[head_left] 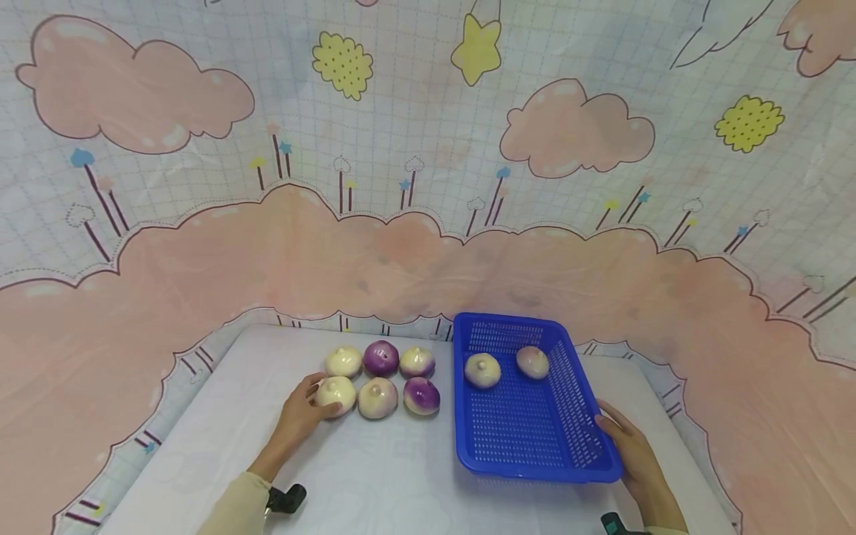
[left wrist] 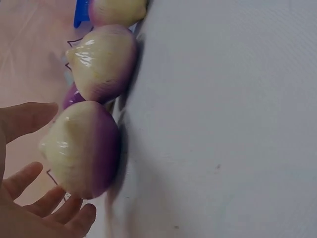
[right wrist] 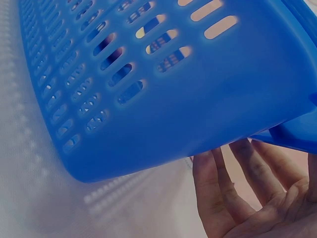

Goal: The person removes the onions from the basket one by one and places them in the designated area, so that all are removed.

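Head cam: front-left onion (head_left: 336,394) sitting between thumb and fingers of wide-gaping left hand (head_left: 301,409); right hand (head_left: 637,455) touching basket (head_left: 515,427), fingers extended.

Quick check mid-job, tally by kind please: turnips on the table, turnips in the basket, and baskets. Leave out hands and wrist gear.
Turnips on the table: 6, such as this turnip
Turnips in the blue basket: 2, such as this pale turnip
Baskets: 1
Total: 9

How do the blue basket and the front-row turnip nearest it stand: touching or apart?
Apart: the head view shows white tabletop between the basket's left side and the turnip.
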`<state>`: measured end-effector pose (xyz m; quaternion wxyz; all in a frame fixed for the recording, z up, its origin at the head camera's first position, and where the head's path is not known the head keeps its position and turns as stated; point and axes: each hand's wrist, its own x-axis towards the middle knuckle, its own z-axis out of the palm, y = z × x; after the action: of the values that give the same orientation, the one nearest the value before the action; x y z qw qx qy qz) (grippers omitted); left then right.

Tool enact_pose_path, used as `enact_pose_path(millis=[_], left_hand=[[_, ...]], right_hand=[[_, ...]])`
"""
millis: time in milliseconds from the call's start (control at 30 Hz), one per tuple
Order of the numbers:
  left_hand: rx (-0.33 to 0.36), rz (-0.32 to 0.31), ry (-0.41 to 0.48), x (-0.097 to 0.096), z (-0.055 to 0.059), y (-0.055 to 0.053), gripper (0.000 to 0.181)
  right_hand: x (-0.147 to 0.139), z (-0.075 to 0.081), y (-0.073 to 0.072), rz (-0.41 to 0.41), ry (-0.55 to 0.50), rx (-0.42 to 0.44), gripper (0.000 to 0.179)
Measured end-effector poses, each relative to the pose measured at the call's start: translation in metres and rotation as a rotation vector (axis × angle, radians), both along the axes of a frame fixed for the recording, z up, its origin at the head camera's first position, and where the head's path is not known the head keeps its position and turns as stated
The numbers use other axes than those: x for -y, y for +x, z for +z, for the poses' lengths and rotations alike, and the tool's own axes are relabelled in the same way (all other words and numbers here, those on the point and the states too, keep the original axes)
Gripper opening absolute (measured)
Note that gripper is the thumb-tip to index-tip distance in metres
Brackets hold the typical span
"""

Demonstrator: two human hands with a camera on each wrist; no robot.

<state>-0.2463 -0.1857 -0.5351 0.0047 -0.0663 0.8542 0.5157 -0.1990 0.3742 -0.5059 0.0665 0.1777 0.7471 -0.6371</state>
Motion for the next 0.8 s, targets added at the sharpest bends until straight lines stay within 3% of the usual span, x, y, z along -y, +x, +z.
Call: enact_pose_path(millis=[333,800], left_hand=[[-0.104,0.025,0.069,-0.003,0.029,0.008,0.064],[-0.202,0.000,0.187,-0.030,0.065,0.018,0.059]], right_hand=[[-0.001,0.001,0.000,0.001,-0.014,-0.006,0.074],[0.000,-0.001,0.001,-0.002,-0.014,-0.009,0.073]])
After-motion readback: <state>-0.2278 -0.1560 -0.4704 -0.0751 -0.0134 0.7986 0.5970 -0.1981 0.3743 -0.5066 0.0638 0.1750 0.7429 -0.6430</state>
